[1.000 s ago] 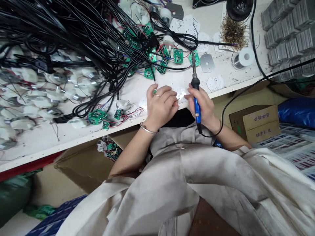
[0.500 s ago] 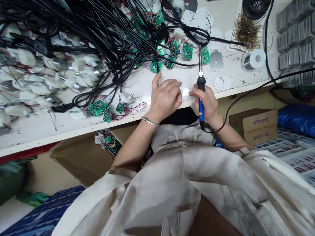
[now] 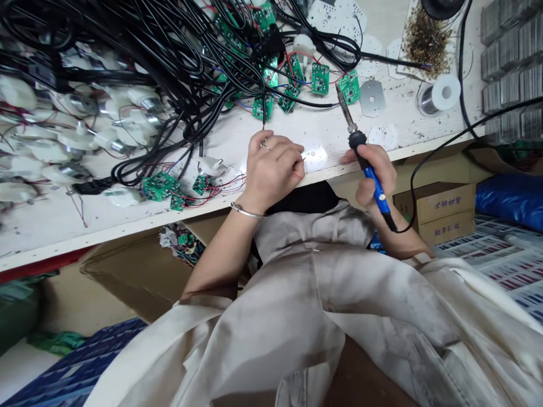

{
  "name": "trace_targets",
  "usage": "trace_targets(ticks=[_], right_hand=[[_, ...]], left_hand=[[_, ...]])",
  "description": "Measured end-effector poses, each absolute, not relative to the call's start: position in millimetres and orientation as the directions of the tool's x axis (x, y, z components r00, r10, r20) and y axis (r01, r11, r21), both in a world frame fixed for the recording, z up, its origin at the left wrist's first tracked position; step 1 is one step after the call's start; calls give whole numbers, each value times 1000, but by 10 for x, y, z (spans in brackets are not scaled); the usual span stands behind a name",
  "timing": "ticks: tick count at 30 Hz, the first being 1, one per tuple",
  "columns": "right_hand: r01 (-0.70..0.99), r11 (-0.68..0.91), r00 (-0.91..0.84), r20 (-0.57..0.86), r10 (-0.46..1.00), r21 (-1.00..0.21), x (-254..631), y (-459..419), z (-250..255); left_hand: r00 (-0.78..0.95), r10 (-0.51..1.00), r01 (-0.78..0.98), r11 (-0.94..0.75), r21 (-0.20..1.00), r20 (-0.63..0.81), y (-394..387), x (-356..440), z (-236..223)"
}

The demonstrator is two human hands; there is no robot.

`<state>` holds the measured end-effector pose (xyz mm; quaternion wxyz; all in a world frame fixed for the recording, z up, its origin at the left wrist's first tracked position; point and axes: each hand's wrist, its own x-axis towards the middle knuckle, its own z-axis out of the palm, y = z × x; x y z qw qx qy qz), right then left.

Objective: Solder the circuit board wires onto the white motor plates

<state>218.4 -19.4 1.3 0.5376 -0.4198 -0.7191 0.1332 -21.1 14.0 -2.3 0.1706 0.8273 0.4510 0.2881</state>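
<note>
Mostly, left hand [image 3: 271, 172] curled, grip unclear, beside a white disc [image 3: 316, 158]; right hand [image 3: 375, 175] gripping a blue soldering iron [image 3: 382, 202].

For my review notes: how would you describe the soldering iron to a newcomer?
At the front edge of the white workbench, find the person's right hand. It grips a blue-handled soldering iron, whose bare metal shaft ends beside a green circuit board. Its thin black cord runs apart from the heaped black cables.

Left hand [image 3: 271, 172] palm down, fingers curled, tips drawn together; right hand [image 3: 374, 176] just beside it, fingers closed in a firm grip, knuckles turned outward.
</note>
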Motion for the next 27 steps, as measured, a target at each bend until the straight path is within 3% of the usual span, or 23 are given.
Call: trace_targets(ticks=[3,7,18,27], right_hand=[[297,480,110,528,842,-826,2143,-235,57],[217,285,280,339,898,-934,2031,-250,44],[284,168,202,230,952,-944,2005,-236,50],[299,184,136,233,963,-936,2020,-214,66]], left_hand=[[441,846,634,-530,563,300,170,-236,-7],[461,845,611,-523,595,269,210,-277,45],[448,862,620,-491,612,238,247,-251,59],[461,841,576,-526,626,282,250,-265,61]])
